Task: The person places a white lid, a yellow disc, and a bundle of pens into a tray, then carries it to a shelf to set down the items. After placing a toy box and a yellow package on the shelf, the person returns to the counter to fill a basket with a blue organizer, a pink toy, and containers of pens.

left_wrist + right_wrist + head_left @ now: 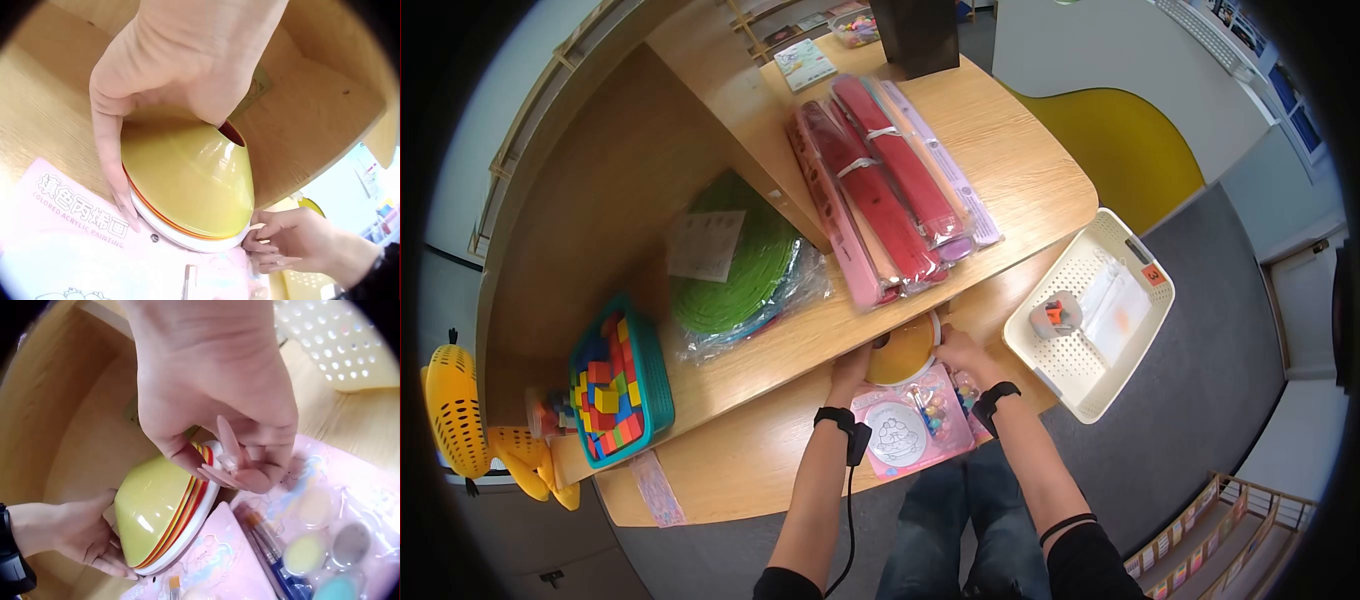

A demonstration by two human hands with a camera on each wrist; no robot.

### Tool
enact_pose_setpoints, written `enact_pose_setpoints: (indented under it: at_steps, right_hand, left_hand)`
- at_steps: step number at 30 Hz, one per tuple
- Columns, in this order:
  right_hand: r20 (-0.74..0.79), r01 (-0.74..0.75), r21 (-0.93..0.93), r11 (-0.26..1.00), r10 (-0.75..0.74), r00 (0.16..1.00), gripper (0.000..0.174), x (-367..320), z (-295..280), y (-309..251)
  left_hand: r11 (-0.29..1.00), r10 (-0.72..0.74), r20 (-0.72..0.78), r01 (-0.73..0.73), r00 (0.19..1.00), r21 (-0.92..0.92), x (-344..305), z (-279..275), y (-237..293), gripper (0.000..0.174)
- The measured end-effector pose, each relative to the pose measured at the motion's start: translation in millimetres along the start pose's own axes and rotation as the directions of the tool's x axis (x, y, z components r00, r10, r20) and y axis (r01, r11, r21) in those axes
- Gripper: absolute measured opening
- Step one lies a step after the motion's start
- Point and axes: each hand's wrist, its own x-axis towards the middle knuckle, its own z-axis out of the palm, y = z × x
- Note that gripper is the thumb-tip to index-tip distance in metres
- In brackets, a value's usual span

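Note:
A stack of marker cones (187,169), yellow on top with red and orange edges below and a white one at the bottom, stands close under the shelf edge. My left hand (172,69) spans the stack's side and grips it, fingers down by the rim. At the opposite rim my right hand (219,412) pinches the edge, its thumb and fingers curled there. Beside and partly below the cones lies a pink painting kit (897,438) with a line drawing. A second pink kit with paint pots (306,553) lies next to it, partly hidden in the head view.
Above the hands, a shelf (1010,150) bears red wrapped packs (890,170) and green round mats (735,270). A teal basket of blocks (655,385) stands left; a cream basket (1040,375) holding a small cup stands right. A yellow plush toy (455,410) hangs far left.

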Motion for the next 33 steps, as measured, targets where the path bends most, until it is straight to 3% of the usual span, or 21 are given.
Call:
enact_pose_setpoints:
  at_steps: [2, 4, 7, 11, 13, 14, 16, 17, 18, 19, 21, 22, 24, 26, 30, 33]
  right_hand:
    - [-0.109, 0.093, -0.382, 0.919, -0.145, 0.983, 0.045, 4, 5, 5]
    - [-0.086, 0.077, -0.373, 0.925, -0.117, 0.989, 0.046, 0, -2, -3]
    - [-0.094, 0.065, -0.408, 0.911, -0.112, 0.989, 0.045, -1, 1, -9]
    - [-0.165, 0.024, -0.552, 0.834, -0.137, 0.977, 0.042, -5, 15, -14]
    - [-0.187, 0.045, -0.532, 0.846, -0.169, 0.968, 0.04, -9, 16, -9]
    - [-0.208, 0.068, -0.516, 0.854, -0.202, 0.957, 0.039, -12, 16, -6]
    - [-0.283, 0.077, -0.523, 0.849, -0.258, 0.924, 0.036, -25, 20, 8]
    - [-0.355, 0.086, -0.533, 0.842, -0.314, 0.88, 0.034, -34, 21, 14]
    - [-0.361, 0.082, -0.533, 0.842, -0.314, 0.878, 0.034, -45, 22, 20]
    - [-0.319, 0.12, -0.521, 0.845, -0.323, 0.891, 0.039, -56, 23, 26]
    - [-0.278, 0.154, -0.507, 0.848, -0.33, 0.902, 0.043, -71, 26, 31]
    - [-0.245, 0.175, -0.546, 0.819, -0.356, 0.902, 0.052, -78, 26, 30]
    - [-0.215, 0.19, -0.584, 0.79, -0.376, 0.901, 0.06, -84, 25, 33]
    - [-0.148, 0.234, -0.656, 0.717, -0.426, 0.893, 0.071, -82, 26, 37]
    - [-0.105, 0.263, -0.685, 0.68, -0.449, 0.887, 0.069, -86, 23, 47]
    - [-0.088, 0.291, -0.707, 0.644, -0.489, 0.868, 0.066, -96, 11, 54]
  left_hand:
    - [0.999, 0.046, 0.053, -0.046, 0.998, 0.005, 2, 4, 0, 0.113]
    - [0.995, 0.098, -0.085, -0.099, 0.992, -0.007, 5, 10, 1, 0.113]
    - [0.988, 0.152, -0.004, -0.152, 0.988, -0.006, 10, 7, 1, 0.114]
    - [0.98, 0.175, -0.02, -0.172, 0.984, 0.101, -4, 7, 14, 0.11]
    - [0.993, -0.102, 0.061, 0.105, 0.993, -0.055, -44, -3, 48, 0.099]
    - [0.993, -0.102, 0.062, 0.106, 0.993, -0.053, -47, -7, 45, 0.099]
    - [0.975, -0.195, 0.189, 0.211, 0.963, -0.073, -55, -17, 24, 0.082]
    - [0.988, 0.05, -0.008, -0.048, 0.999, 0.144, -60, -15, -4, 0.077]
    - [0.884, 0.331, -0.139, -0.255, 0.933, 0.392, -68, -12, -31, 0.072]
    - [0.883, 0.336, -0.139, -0.261, 0.931, 0.39, -84, -10, -39, 0.072]
    - [0.568, 0.571, 0.021, -0.413, 0.821, 0.712, -115, -9, -43, 0.069]
    - [0.568, 0.573, 0.021, -0.415, 0.82, 0.711, -126, -8, -36, 0.069]
    - [0.643, 0.405, 0.106, -0.365, 0.908, 0.673, -143, -1, -28, 0.082]
    - [0.636, 0.411, 0.125, -0.383, 0.903, 0.67, -145, 11, -32, 0.087]
    - [0.594, 0.359, 0.145, -0.346, 0.922, 0.727, -155, 27, -35, 0.101]
    - [0.616, 0.316, 0.125, -0.304, 0.94, 0.727, -170, 37, -38, 0.101]
